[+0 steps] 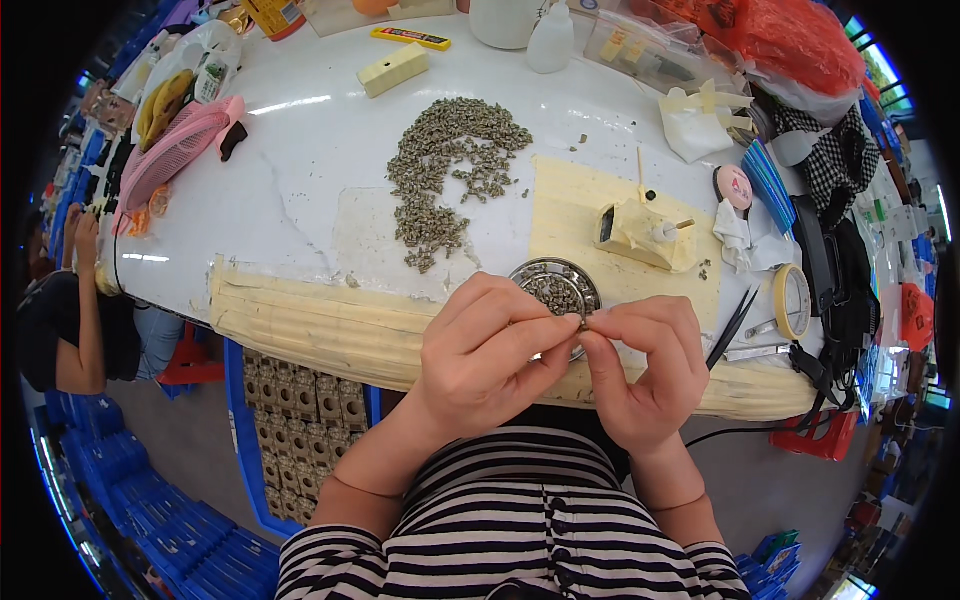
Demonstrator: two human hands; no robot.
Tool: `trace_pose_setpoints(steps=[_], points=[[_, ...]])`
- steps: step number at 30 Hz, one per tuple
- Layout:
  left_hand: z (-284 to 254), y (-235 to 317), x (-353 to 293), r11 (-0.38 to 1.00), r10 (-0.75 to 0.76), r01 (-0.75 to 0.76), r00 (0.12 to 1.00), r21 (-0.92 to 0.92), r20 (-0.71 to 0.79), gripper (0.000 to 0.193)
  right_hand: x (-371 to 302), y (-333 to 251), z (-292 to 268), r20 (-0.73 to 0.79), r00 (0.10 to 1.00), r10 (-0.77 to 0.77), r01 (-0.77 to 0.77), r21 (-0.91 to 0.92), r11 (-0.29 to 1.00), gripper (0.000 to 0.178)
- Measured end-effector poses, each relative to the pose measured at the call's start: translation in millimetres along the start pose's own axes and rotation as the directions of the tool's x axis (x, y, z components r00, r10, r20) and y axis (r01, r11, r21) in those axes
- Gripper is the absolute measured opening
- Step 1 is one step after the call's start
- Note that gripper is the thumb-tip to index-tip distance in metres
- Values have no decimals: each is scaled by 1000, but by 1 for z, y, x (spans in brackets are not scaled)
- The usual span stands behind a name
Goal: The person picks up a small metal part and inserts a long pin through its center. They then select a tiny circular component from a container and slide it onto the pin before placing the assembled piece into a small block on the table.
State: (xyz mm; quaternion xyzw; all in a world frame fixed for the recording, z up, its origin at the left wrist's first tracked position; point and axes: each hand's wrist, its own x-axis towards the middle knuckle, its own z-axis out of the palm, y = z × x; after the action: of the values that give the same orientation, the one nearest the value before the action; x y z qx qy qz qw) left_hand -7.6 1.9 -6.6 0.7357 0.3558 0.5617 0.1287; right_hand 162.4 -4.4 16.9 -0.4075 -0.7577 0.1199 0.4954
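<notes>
My left hand (488,350) and my right hand (650,368) meet at the table's front edge, fingertips pinched together. Between them is a tiny grey metal part (583,325), mostly hidden by the fingers, its exact kind too small to tell. Just behind and partly under my fingers sits a round metal dish (592,290) with small metal parts in it. A large curved heap of similar small metal parts (425,165) lies on the white tabletop (300,170), farther off and to the left.
Right of the dish are a tape-wrapped block (645,235) with a stick, black tweezers (733,328) and a tape roll (793,302). A white squeeze bottle (551,40) and a yellow cutter (411,38) stand farther back. Below, a blue crate (245,440) holds metal blocks. Someone sits at the left.
</notes>
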Motion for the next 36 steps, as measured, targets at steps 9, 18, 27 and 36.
trace_pose_setpoints(steps=[9,18,27,36], points=[[-2,1,1,1000,-11,11,1000,-15,-25,29,-3,2,3,-4,1000,11,-10,24,1000,24],[-3,1,2,998,37,-36,999,-48,14,29,-6,5,-2,189,909,372,-418,394,819,7],[-1,0,1,999,-26,26,1000,-24,-3,28,0,-3,-1,15,998,-58,59,-26,998,20],[-4,1,1,999,-10,10,1000,-31,-15,27,-1,2,1,61,990,130,-138,160,977,18]])
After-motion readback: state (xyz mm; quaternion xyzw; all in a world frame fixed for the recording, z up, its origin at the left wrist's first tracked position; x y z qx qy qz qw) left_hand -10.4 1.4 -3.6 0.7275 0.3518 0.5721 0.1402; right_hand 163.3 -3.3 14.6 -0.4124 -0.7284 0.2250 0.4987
